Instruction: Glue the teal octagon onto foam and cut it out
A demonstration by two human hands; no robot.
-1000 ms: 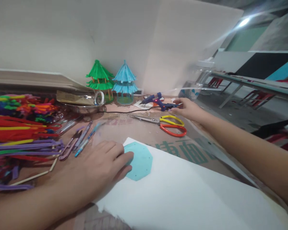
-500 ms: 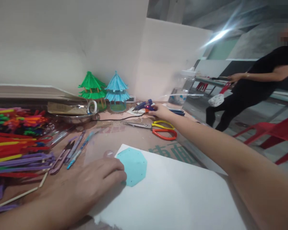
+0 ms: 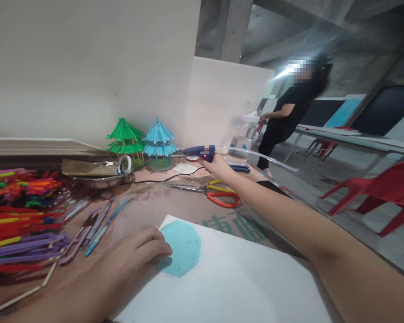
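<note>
My right hand (image 3: 218,165) is stretched out across the table and closed round the handle of a dark blue glue gun (image 3: 198,151). The gun's red light is on, a long clear glue stick (image 3: 272,158) trails out of its back, and its nozzle points left. A light blue octagon of paper or card (image 3: 183,251), with small dark dots near its edge, lies on a white sheet (image 3: 256,282). My left hand (image 3: 144,249) rests with curled fingers at the octagon's left edge, fingertips on it; the thumb is hidden.
Scissors (image 3: 218,195) lie beyond the sheet. A green (image 3: 124,137) and a blue two-tiered pavilion model (image 3: 159,139) stand by the wall. Left are a metal bowl (image 3: 101,181), pens (image 3: 104,229) and coloured pipe cleaners (image 3: 23,244). Another person (image 3: 286,112) stands beyond a red chair (image 3: 387,193).
My right hand has gripped the glue gun and raised it off the white card, turning it more level. My left hand stays by the octagon. The view has shifted, and the other person appears farther away.
</note>
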